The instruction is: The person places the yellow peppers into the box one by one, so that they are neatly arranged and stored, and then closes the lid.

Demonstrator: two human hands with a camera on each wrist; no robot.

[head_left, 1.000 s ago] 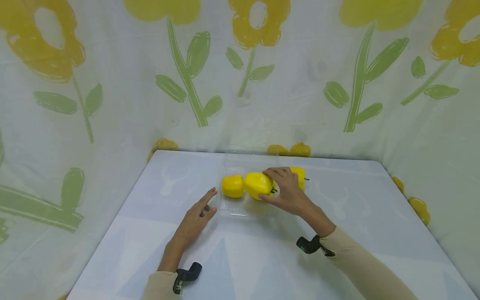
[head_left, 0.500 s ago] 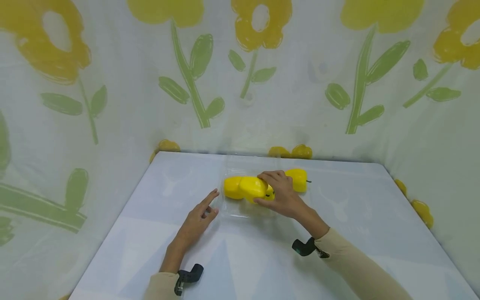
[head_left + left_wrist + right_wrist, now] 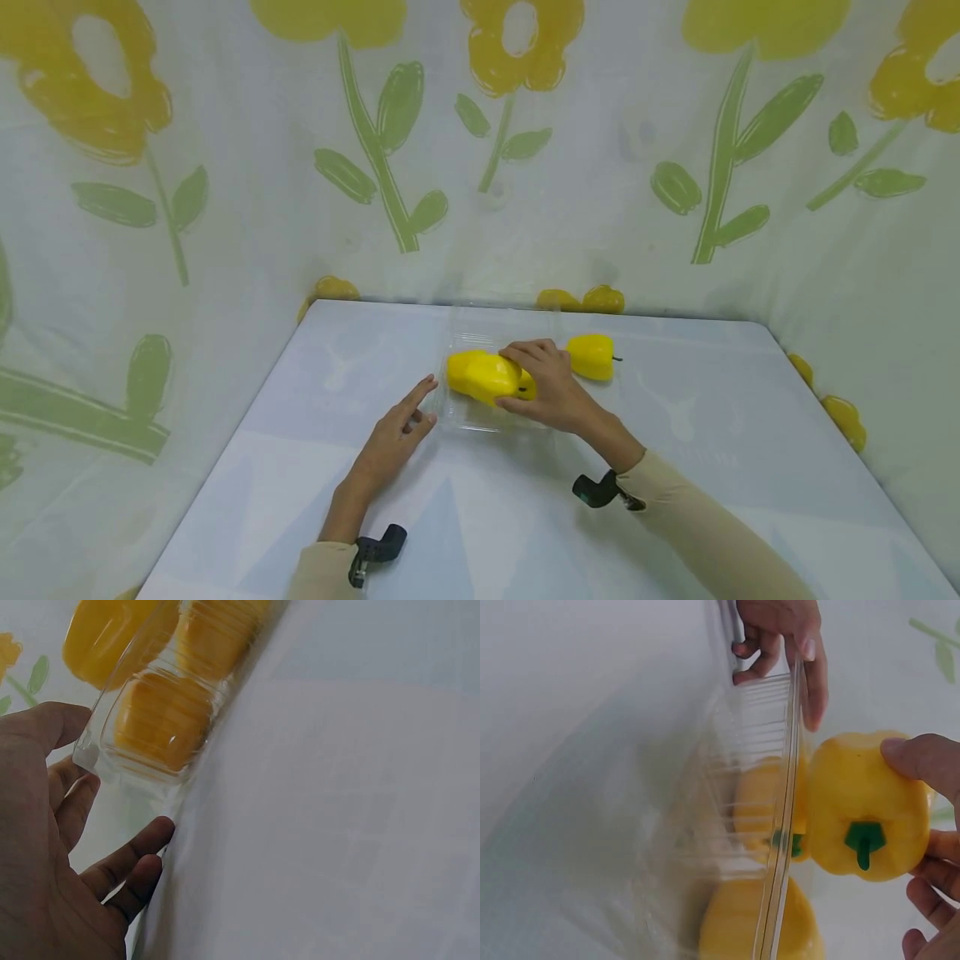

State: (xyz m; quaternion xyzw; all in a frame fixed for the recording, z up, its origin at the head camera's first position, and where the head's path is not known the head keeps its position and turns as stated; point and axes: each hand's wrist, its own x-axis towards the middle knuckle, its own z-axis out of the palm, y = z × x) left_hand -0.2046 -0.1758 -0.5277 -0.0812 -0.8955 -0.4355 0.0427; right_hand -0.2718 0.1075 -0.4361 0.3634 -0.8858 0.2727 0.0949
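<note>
A yellow bell pepper [image 3: 491, 379] is held by my right hand [image 3: 543, 383], thumb and fingers on opposite sides, over a clear plastic clamshell box [image 3: 487, 425]. In the right wrist view, the held pepper [image 3: 870, 806] shows its green stem, outside the box wall. Through that wall appear another pepper [image 3: 761, 802] and a further pepper [image 3: 742, 926]. At the box's left end my left hand [image 3: 392, 437] has its fingers extended; in the left wrist view its thumb [image 3: 64, 724] meets the rim. Partly covered by the held pepper is a pepper [image 3: 459, 367] in the box.
One more yellow pepper [image 3: 591, 357] lies on the table [image 3: 675, 467] right of the box, stem pointing right. Behind the table hangs a white curtain [image 3: 585, 225] with yellow flowers. The raised clear lid [image 3: 502, 321] stands at the box's rear.
My right hand has moved left with its pepper, now overlapping the leftmost pepper. More of the pepper on the right shows. The left hand has stayed by the box.
</note>
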